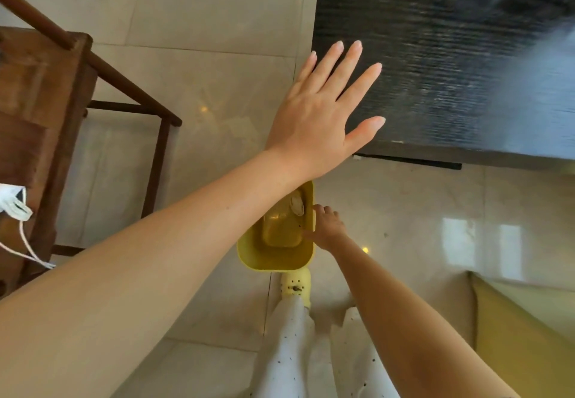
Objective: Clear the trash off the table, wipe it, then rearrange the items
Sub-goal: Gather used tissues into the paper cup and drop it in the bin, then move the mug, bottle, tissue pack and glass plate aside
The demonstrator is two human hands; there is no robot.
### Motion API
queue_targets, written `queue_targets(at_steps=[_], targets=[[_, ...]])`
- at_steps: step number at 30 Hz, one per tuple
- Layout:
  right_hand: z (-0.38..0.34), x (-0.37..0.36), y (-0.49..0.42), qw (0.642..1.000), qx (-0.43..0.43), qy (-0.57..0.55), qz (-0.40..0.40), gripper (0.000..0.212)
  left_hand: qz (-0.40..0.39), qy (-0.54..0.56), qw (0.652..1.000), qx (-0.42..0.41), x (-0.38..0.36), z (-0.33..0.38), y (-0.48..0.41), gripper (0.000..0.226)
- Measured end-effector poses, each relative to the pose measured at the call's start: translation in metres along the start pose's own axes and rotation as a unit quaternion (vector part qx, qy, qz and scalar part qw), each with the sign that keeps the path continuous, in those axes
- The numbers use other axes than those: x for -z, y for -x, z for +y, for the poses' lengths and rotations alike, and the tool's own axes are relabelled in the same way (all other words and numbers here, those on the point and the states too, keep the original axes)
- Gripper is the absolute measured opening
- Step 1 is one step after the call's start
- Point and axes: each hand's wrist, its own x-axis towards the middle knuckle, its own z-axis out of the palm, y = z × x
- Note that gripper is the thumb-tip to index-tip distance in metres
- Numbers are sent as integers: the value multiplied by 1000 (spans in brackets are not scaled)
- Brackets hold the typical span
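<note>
The person has two bare arms with no sleeves, a left hand with long, neat, shiny nails, white pants with tiny dark dots at 6 o'clock, and a yellow shoe with little holes.

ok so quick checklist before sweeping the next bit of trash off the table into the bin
1. Left hand free and open, fingers spread over the corner of the dark table: ok.
2. Right hand gripping the rim of the yellow bin: ok.
3. Bin mouth facing up, with room inside; only one pale scrap shows: ok.
4. Bin directly under the table edge where trash will fall: cannot tell, the forearm hides the gap.
5. Trash left on the table: cannot tell, the visible part is blurred.
6. Foot in the yellow shoe clear of the bin: cannot tell.
</note>
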Motion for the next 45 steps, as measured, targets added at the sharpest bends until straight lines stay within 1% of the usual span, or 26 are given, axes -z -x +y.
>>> queue_targets(at_steps=[3,12,16,20,23,27,31,33,36,39,45], targets=[[3,13,6,1000,10,6,-23,72,-9,-1,1000,1,2,0,0,63],[-15,82,47,998,33,20,-42,73,-72,-7,997,2,10,0,0,67],[-20,122,81,998,43,22,-40,76,-115,-22,993,-1,13,0,-2,68],[-22,155,122,998,43,25,-45,76,-178,-21,984,14,23,1,-7,68],[-22,176,153,997,39,18,-66,75,-239,-12,970,32,37,5,-15,68],[-16,210,189,994,39,42,-89,76,-324,16,944,63,63,12,-28,65],[-7,254,224,992,39,85,-81,73,-409,6,909,79,91,21,-34,65],[-3,279,245,991,34,107,-73,70,-437,-13,896,78,110,29,-41,65],[2,317,277,989,30,132,-65,63,-461,-28,886,36,147,46,-58,62],[8,349,305,988,20,143,-49,60,-461,-41,886,-11,183,67,-78,58],[36,404,334,996,11,85,1,55,-422,-46,904,-50,224,114,-123,53]])
